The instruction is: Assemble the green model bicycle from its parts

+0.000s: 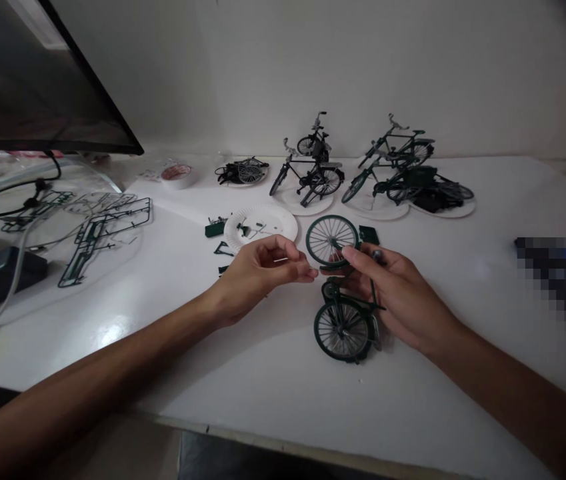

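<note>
Spoked model bicycle wheel (319, 233), dark green at the rim, stands on edge between the two hands, just past the left fingertips and held by the right hand. At far left, a dark monitor (27, 73) and loose black cables (23, 207) sit beside dark green plastic sprue frames (105, 233), laid flat on the counter (273, 373) with few parts left on them. Next along, a white paper plate (260, 225) carries small green pieces, probably gathered there so tiny parts stay together, and a few more lie just beside it. The left hand (257, 280) is nearly closed, thumb and forefinger pinched on what looks like a thin metal pin (281, 259), though it is too small to be sure. The right hand (393, 293) curls its fingers in at the wheel's centre, keeping it upright just above a partly built model bicycle (343, 327) lying on the counter under the palm. Finished model bicycles (310, 167) stand on plates along the back, near the wall
</note>
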A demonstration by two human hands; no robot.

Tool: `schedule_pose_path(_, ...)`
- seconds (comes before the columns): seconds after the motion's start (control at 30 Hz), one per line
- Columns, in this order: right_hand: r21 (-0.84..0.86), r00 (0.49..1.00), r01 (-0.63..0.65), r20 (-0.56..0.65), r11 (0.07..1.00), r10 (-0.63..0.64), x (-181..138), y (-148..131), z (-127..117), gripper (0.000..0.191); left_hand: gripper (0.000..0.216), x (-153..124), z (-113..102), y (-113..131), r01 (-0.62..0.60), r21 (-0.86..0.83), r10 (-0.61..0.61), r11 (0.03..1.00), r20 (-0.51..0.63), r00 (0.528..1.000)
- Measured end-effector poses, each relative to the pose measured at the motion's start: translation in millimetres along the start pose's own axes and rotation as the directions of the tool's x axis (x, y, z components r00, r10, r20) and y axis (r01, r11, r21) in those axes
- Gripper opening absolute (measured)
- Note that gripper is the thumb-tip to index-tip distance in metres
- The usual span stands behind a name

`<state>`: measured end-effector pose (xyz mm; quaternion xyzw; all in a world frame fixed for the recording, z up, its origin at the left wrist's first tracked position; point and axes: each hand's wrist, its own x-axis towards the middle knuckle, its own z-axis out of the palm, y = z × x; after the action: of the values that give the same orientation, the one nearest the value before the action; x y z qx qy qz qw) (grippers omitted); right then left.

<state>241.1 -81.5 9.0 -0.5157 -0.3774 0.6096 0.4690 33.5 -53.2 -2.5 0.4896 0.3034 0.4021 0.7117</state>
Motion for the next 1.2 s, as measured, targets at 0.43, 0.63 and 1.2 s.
schedule_pose_path(0.43, -0.006, 0.999, -0.011, -0.030, 1.000, 0.011, -2.3, -1.5, 1.7, 0.019, 0.021, 0.4, -1.6, 2.2, 0.024, -0.037, -0.024, 0.999, 0.014, 1.000)
schedule_pose_path(0.63, -0.005, 1.000, 0.002, -0.031, 1.000, -0.002, -1.7, -2.2, 1.4, 0.017, 0.019, 0.1, -1.7, 2.5, 0.015, -0.006, -0.015, 1.000, -0.009, 1.000)
schedule_pose_path(1.2, -0.096, 1.000, 0.009, 0.002, 0.995, -0.009, -1.9, 0.8, 4.7, 0.014, 0.022, -0.6, 0.2, 7.4, 0.029, 0.232, -0.002, 0.972, -0.115, 0.993)
